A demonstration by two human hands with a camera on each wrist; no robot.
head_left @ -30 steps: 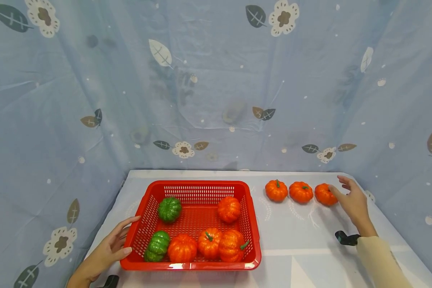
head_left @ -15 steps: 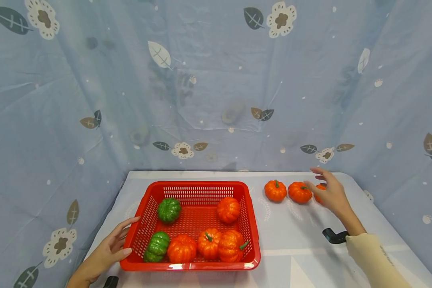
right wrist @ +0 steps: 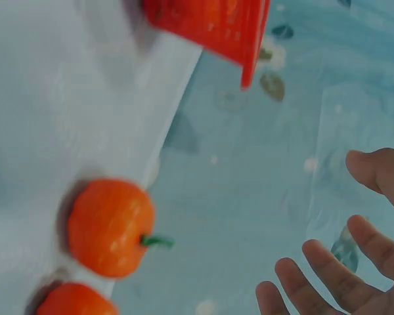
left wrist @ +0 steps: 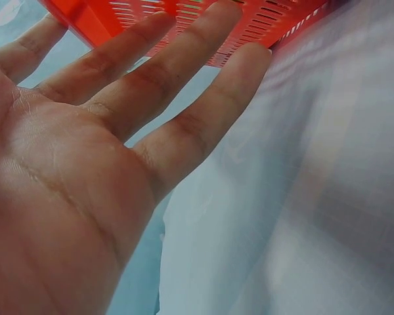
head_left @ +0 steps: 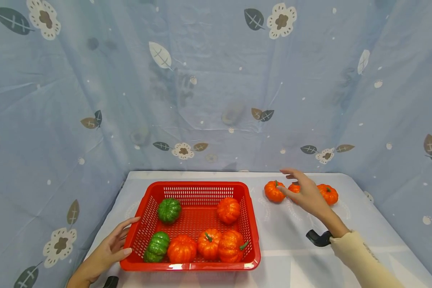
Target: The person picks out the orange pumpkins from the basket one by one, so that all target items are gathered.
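Observation:
A red plastic basket (head_left: pixel 191 266) stands on the table with several orange pumpkins (head_left: pixel 182 249) and two green pumpkins (head_left: pixel 169 210) inside. My left hand (head_left: pixel 106 252) rests against its left side, and the left wrist view shows straight fingers (left wrist: pixel 203 125) touching the slotted wall. To the basket's right, three orange pumpkins sit in a row. Over the row hovers my right hand (head_left: pixel 307 196), fingers spread and holding nothing. It is nearest the left pumpkin (head_left: pixel 273 192) and partly hides the middle one (head_left: pixel 294 188); the right pumpkin (head_left: pixel 328 195) shows behind the wrist.
A pale cloth covers the table (head_left: pixel 273 236). Blue patterned fabric (head_left: pixel 216 100) hangs behind it and along both sides. A black wrist device (head_left: pixel 318 238) sits beneath my right wrist.
My right hand has moved left along the row, from the right pumpkin past the middle one toward the left one. The pumpkins, the basket and my left hand have stayed put.

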